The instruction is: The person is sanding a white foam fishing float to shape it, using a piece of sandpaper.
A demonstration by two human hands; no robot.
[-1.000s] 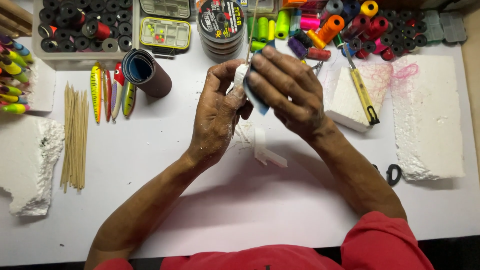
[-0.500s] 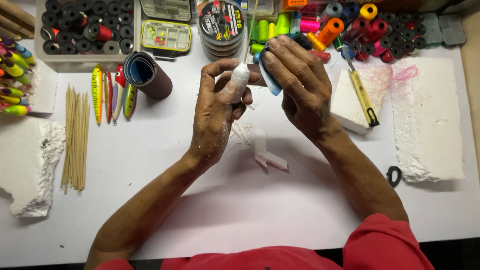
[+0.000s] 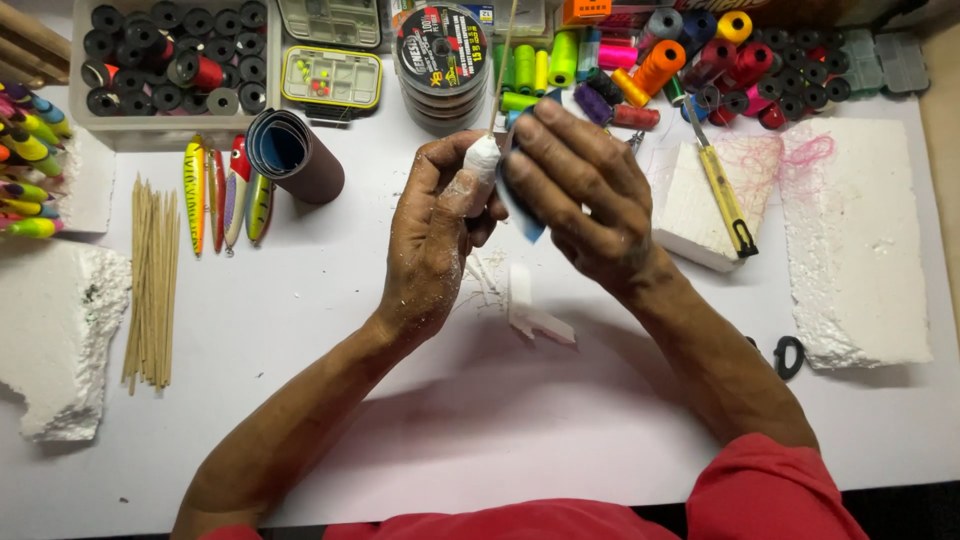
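My left hand (image 3: 432, 235) grips a small white foam piece (image 3: 483, 157) that is mounted on a thin wooden stick (image 3: 503, 60) pointing away from me. My right hand (image 3: 585, 190) holds a folded bluish sheet of sandpaper (image 3: 522, 212) pressed against the side of the foam piece. Both hands hover over the white table (image 3: 480, 420), dusted with white crumbs. Foam shavings (image 3: 535, 310) lie on the table just below the hands.
Wooden skewers (image 3: 150, 280) and painted fishing lures (image 3: 225, 190) lie at left beside a rolled sandpaper tube (image 3: 295, 155). Foam blocks (image 3: 855, 240) and a yellow utility knife (image 3: 722, 190) are at right. Thread spools (image 3: 650, 60), line spools (image 3: 440, 60) and tackle boxes (image 3: 330, 75) line the back.
The foam piece has become visible between the hands, and the right hand with the sandpaper has shifted slightly along it. The left hand has barely moved.
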